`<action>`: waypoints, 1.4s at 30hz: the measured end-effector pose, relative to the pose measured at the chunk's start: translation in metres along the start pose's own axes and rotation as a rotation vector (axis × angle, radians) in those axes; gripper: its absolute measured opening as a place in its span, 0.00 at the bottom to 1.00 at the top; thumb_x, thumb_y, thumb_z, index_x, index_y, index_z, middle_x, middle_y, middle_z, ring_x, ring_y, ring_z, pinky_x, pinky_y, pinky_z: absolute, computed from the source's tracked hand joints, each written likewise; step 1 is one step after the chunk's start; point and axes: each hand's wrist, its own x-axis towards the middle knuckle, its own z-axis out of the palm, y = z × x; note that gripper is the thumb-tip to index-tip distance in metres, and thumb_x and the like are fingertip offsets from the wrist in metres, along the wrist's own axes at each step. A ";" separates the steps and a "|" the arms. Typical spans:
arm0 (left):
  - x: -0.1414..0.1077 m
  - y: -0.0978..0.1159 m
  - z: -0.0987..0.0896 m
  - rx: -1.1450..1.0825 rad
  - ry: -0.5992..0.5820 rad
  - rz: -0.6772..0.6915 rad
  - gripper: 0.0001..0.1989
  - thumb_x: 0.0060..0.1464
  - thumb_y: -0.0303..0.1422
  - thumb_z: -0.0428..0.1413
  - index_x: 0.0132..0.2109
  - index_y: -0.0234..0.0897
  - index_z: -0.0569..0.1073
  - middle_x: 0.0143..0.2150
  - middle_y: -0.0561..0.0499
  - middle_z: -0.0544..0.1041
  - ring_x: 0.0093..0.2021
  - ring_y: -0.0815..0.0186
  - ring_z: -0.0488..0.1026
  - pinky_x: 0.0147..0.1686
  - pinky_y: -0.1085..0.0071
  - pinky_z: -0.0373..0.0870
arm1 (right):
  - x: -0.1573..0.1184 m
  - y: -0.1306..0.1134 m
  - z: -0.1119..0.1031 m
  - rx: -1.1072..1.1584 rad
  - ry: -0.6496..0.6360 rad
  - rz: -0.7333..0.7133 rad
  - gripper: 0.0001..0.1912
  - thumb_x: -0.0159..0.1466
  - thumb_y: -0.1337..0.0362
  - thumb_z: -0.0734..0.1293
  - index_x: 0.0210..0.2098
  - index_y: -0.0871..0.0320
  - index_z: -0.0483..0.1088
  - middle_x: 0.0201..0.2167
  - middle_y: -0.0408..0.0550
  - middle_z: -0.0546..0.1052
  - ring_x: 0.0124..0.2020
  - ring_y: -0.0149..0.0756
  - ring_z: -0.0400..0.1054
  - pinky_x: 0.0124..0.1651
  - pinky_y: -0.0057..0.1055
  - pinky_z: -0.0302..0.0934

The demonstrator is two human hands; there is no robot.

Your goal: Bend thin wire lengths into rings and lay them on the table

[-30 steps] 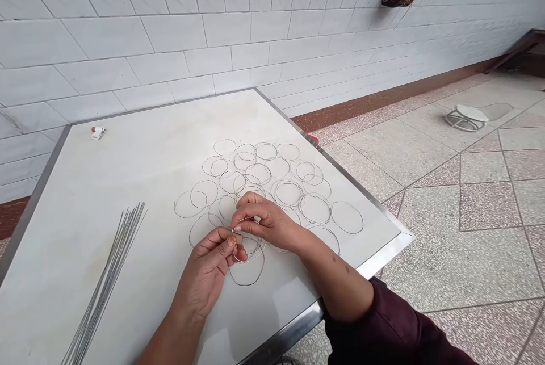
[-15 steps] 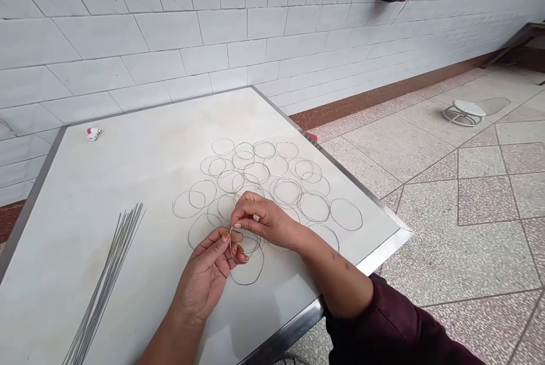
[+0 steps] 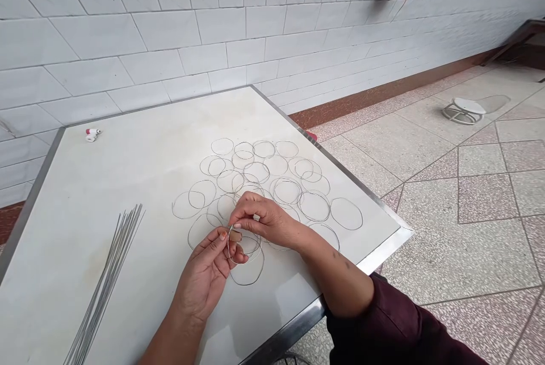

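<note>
Between my hands, just above the table, is a thin wire ring (image 3: 230,255). My left hand (image 3: 212,265) pinches its left side between thumb and forefinger, palm turned up and the other fingers curled through the loop. From the right, my right hand (image 3: 266,217) grips the top of the same ring with thumb and fingertips, close to the left thumb. The wire's ends are hidden at the fingertips. Several more wire rings (image 3: 346,214) lie overlapping on the white table around and beyond my hands, and one ring (image 3: 247,284) lies just below them.
A bundle of straight wires (image 3: 104,285) lies on the left of the metal-edged table (image 3: 162,183). Small red and white items (image 3: 92,134) sit at the far left corner. A tiled wall (image 3: 170,30) stands behind. A white stool (image 3: 466,109) is on the floor to the right.
The ring and my fingertips have shifted very slightly left, and the ring is turned a little. Both hands keep their pinch on it. The table things lie as before.
</note>
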 end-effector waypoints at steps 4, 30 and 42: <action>-0.001 0.001 0.002 -0.012 0.002 -0.001 0.09 0.54 0.34 0.62 0.29 0.36 0.74 0.28 0.53 0.68 0.29 0.67 0.68 0.34 0.68 0.70 | 0.000 0.000 0.000 -0.002 0.007 -0.007 0.05 0.67 0.62 0.66 0.36 0.52 0.75 0.33 0.45 0.71 0.41 0.36 0.64 0.45 0.35 0.63; 0.000 -0.002 -0.001 -0.039 0.015 -0.028 0.03 0.51 0.30 0.64 0.32 0.36 0.78 0.29 0.52 0.73 0.29 0.67 0.72 0.35 0.69 0.73 | -0.002 0.000 -0.002 -0.040 -0.013 -0.047 0.05 0.68 0.66 0.66 0.39 0.55 0.75 0.34 0.45 0.72 0.40 0.33 0.66 0.41 0.29 0.64; 0.000 -0.003 0.002 -0.151 0.033 -0.061 0.04 0.48 0.29 0.66 0.32 0.34 0.78 0.30 0.52 0.74 0.27 0.69 0.71 0.30 0.70 0.74 | -0.001 0.000 -0.002 -0.020 -0.013 -0.066 0.06 0.67 0.69 0.66 0.39 0.55 0.75 0.34 0.44 0.72 0.41 0.32 0.66 0.43 0.29 0.65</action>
